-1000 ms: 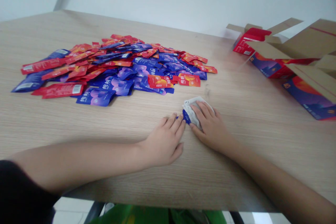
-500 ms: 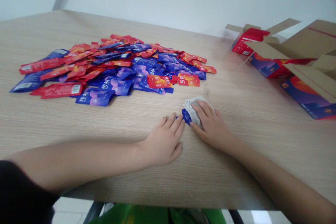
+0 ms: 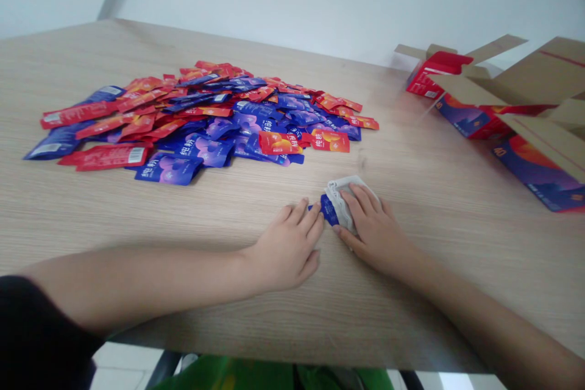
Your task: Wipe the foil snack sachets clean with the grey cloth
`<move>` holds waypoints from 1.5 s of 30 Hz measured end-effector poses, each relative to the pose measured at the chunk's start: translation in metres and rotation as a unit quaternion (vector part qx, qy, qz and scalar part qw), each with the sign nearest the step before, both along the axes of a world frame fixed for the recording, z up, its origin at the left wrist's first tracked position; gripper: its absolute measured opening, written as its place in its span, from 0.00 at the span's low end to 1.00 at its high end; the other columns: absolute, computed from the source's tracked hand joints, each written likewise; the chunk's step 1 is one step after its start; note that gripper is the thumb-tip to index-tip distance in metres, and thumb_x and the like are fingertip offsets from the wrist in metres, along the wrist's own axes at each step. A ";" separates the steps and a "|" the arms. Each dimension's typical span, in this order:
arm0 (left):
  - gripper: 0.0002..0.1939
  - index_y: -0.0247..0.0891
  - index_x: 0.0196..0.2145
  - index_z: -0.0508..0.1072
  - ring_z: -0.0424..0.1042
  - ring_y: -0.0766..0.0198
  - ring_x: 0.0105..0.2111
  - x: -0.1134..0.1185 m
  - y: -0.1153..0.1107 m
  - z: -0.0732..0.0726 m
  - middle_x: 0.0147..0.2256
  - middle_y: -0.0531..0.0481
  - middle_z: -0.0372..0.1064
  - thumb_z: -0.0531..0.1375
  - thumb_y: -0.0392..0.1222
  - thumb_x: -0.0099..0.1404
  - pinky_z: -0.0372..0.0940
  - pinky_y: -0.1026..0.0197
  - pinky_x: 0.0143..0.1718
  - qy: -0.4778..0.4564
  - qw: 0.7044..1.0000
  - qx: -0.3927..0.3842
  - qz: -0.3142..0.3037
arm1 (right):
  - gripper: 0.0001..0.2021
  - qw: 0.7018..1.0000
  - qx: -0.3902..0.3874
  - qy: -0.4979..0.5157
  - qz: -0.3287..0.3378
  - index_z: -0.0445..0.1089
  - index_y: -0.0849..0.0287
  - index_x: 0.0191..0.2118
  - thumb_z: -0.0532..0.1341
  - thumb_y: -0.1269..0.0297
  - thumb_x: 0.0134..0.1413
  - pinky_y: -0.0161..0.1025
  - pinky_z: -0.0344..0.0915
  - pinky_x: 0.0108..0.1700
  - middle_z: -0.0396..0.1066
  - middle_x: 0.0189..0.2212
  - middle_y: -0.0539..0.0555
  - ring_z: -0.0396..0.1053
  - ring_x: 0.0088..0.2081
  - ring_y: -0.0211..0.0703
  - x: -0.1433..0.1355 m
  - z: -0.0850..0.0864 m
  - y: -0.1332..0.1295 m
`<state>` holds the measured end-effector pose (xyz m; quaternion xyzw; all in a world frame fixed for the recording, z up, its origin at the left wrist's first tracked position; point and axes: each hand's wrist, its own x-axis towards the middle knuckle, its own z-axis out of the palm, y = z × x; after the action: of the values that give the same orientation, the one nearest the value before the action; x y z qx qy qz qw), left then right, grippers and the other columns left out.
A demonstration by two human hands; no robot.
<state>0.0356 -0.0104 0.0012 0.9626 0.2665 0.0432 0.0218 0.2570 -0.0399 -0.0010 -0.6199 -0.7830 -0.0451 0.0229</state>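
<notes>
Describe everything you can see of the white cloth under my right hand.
The white cloth looks like soft fabric, slightly greyish, bunched into a small layered pad with wavy folds along its left edge. It lies low on the wood-grain table, covering part of a blue packet. Your right hand rests on top, fingers spread, hiding much of it.

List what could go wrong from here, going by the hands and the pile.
The blue packet might slip or crease: the left hand has only its fingertips on one end, while the right hand lies on the cloth partly over it.

The pile could slide if bumped, as its packets overlap loosely.
</notes>
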 end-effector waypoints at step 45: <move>0.28 0.28 0.61 0.61 0.53 0.36 0.63 -0.002 0.002 0.002 0.64 0.34 0.53 0.50 0.46 0.68 0.52 0.42 0.58 0.001 1.000 -0.014 -0.010 | 0.30 1.000 0.007 0.011 0.002 0.53 0.62 0.65 0.48 0.49 0.64 0.59 0.51 0.60 0.52 0.65 0.67 0.48 0.66 0.59 0.001 -0.003 0.002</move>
<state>0.0334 -0.0086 0.0032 0.9648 0.2576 0.0384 0.0359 0.2576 -0.0384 -0.0035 -0.6186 -0.7837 -0.0430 0.0360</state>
